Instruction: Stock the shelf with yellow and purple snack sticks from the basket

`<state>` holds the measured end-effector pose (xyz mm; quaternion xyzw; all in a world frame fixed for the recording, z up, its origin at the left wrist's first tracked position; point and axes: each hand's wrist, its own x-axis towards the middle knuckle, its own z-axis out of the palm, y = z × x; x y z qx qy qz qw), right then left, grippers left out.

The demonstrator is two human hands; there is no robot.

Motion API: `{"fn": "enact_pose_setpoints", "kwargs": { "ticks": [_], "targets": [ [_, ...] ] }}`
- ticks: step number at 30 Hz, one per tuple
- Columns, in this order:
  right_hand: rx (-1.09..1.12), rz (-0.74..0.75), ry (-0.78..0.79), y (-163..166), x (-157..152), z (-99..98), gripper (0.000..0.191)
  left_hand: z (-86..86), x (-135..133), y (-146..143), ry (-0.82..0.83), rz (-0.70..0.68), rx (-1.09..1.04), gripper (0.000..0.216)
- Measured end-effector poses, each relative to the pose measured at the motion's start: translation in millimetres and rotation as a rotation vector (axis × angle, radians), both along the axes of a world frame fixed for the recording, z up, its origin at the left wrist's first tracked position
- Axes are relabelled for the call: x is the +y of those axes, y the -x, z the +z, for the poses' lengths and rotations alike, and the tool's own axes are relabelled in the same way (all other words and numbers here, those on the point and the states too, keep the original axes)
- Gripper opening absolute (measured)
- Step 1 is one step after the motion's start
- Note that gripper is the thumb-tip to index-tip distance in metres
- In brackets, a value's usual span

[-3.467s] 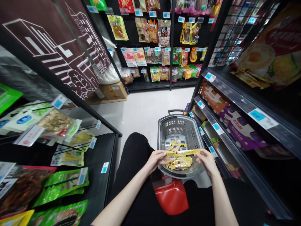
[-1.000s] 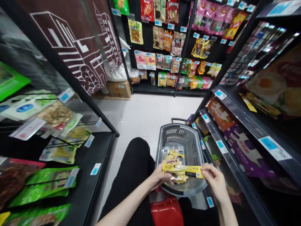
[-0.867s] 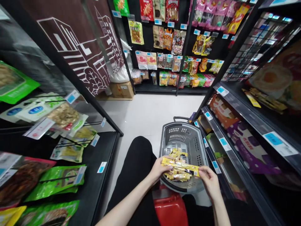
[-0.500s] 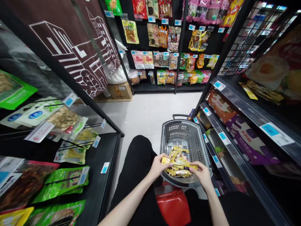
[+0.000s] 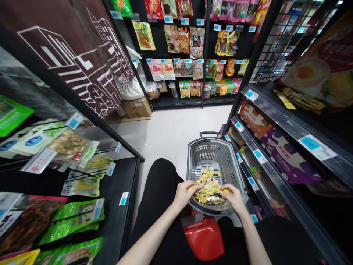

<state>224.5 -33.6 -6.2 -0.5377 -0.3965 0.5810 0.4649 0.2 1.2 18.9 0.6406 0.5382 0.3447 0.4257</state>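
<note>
A grey shopping basket [image 5: 233, 145] with slotted walls stands in front of my knees. Several slim yellow snack packets [image 5: 206, 177] lie heaped inside it. My left hand [image 5: 183, 194] pinches the left end of a yellow snack packet [image 5: 211, 187] above the heap, thumb on top. At the packet's other end, my right hand [image 5: 234, 198] has thumb and fingers closed on it. The held packet overlaps the ones below, so its exact outline is hard to make out.
Shelves with hanging snack bags [image 5: 73, 143] rise close on my left. To the right, a shelf rack [image 5: 275, 114] holds purple cartons [image 5: 292, 158] and loose yellow packets [image 5: 300, 100]. A red object [image 5: 205, 239] sits between my legs. A cardboard box [image 5: 136, 108] stands farther back.
The view has shifted slightly. Both hands stay at the two ends of the yellow snack packet, now a little closer together and lower over the heap.
</note>
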Motion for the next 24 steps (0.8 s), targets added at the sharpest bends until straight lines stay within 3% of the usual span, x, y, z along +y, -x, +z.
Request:
{"fn": "enact_pose_setpoints", "kwargs": {
  "ticks": [3,8,12,17,20,24],
  "targets": [
    [0.014,-0.009,0.001,1,0,0.3,0.031,-2.0,3,-2,0.094,0.033,-0.066,0.03],
    [-0.2,-0.045,-0.101,0,3,5.5,0.027,-12.4,7,-9,0.489,0.048,-0.375,0.038],
    [-0.355,-0.015,-0.087,4,2,7.1,0.026,-16.3,1,-12,0.615,-0.189,-0.318,0.044],
    [-0.307,0.184,-0.047,16,-4,6.8,0.029,-10.6,-10,-10,0.708,-0.566,-0.159,0.032],
    [-0.229,0.248,-0.05,18,-5,11.9,0.032,-4.2,-11,-9,0.813,-0.656,-0.265,0.032],
    [-0.026,0.256,0.106,6,-6,19.8,0.027,4.9,-7,-9,0.904,-0.719,-0.397,0.034]
  ]
}}
